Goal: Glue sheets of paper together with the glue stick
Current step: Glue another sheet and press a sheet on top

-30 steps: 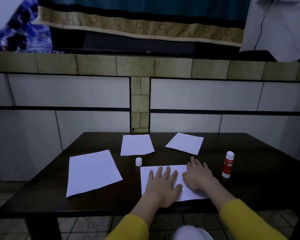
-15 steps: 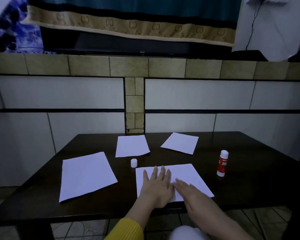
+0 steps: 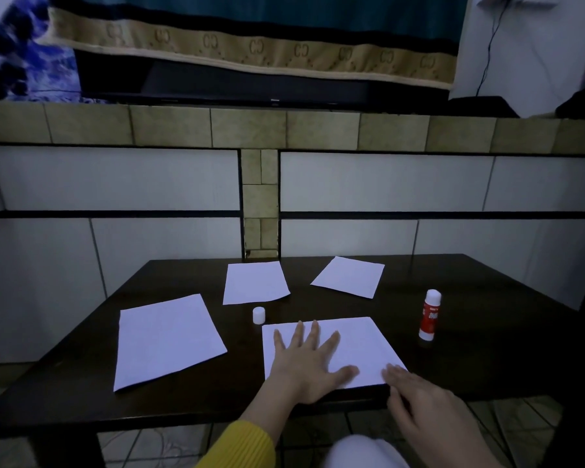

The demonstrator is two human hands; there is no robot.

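A white sheet of paper point(image 3: 358, 346) lies at the near edge of the dark table point(image 3: 487, 359). My left hand point(image 3: 304, 363) presses flat on it with spread, straight fingers. My right hand point(image 3: 423, 407) is at the sheet's near right corner, fingers straight, their tips touching the paper's edge. The glue stick point(image 3: 429, 315), red with a white top, stands upright to the right of the sheet, uncapped. Its small white cap point(image 3: 258, 314) stands just beyond the sheet's far left corner.
Three more white sheets lie on the table: a large one point(image 3: 166, 339) at the left, one point(image 3: 254, 282) at the far middle and one point(image 3: 350, 275) at the far right. A tiled wall point(image 3: 318, 197) rises behind the table.
My right hand has slid from the middle of the sheet back toward me and to the right, down to the near right corner. My left hand stays pressed on the paper.
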